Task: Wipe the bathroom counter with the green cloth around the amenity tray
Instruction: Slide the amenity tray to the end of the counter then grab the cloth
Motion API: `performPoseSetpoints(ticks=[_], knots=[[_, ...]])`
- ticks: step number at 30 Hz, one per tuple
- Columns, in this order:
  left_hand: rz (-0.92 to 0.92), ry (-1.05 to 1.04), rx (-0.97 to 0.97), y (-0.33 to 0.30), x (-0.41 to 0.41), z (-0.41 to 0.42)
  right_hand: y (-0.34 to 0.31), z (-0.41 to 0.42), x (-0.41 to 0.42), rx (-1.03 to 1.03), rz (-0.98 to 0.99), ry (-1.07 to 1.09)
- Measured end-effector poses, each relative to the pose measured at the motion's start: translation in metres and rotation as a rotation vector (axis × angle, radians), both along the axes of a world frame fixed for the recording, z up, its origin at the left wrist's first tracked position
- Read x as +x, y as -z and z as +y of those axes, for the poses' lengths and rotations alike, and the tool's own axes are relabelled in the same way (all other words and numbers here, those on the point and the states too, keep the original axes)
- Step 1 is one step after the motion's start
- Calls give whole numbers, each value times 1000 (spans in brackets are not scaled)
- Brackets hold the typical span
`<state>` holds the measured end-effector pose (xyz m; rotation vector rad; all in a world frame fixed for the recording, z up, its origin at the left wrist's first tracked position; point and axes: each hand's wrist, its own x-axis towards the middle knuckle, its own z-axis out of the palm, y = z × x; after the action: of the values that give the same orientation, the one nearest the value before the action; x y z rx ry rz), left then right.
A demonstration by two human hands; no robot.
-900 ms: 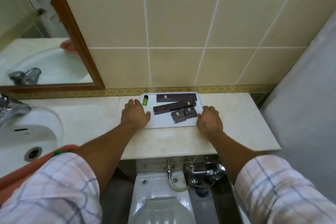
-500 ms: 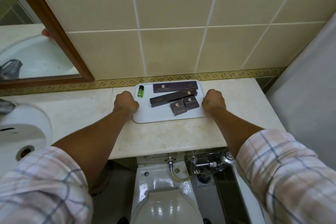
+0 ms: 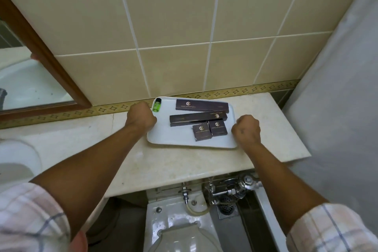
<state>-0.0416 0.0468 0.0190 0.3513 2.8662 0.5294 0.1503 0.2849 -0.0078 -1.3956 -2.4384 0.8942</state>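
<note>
From where I sit, my left hand [image 3: 141,116] is curled at the left edge of the amenity tray [image 3: 173,139], fingers folded under and apparently gripping the rim, though the knuckles hide the contact itself; my right hand [image 3: 246,130] is curled the same way on the right edge, fingertips out of sight. Both hands hold the tray, which sits on the bathroom counter [image 3: 184,161] close to the patterned border tile [image 3: 255,89] at the wall. I read this as the tray being handled so the counter can be wiped, not the wiping itself. The green cloth is nowhere in view, so my next move calls for fetching it, then working along the bare stone on each side and in front of the tray without jostling what lies on it. On the tray lie two long dark boxes [image 3: 201,105] and two small dark boxes [image 3: 202,132], each bearing a pale hexagonal logo with a line of small lettering beneath that I cannot read at this size. A small green bottle [image 3: 157,105] with a dark cap lies at the tray's far left corner, just beside my left hand.
</note>
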Motion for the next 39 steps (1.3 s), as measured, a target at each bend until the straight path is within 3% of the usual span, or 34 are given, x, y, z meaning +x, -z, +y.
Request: performPoseSetpoints(ticks=[10,19,26,34,39], knots=[[104,450,-67,2,43,185,4,19,152,-215,201,522],[369,844,-246,28,85,337,37,34,168,-448,492,932],[497,991,-353,37,80,368,44,55,155,-490,595,985],[504,1029,-367,41,69,358,47,51,165,-580,624,975],[459,905,-198,20,70,281,21,29,160,-159,393,693]])
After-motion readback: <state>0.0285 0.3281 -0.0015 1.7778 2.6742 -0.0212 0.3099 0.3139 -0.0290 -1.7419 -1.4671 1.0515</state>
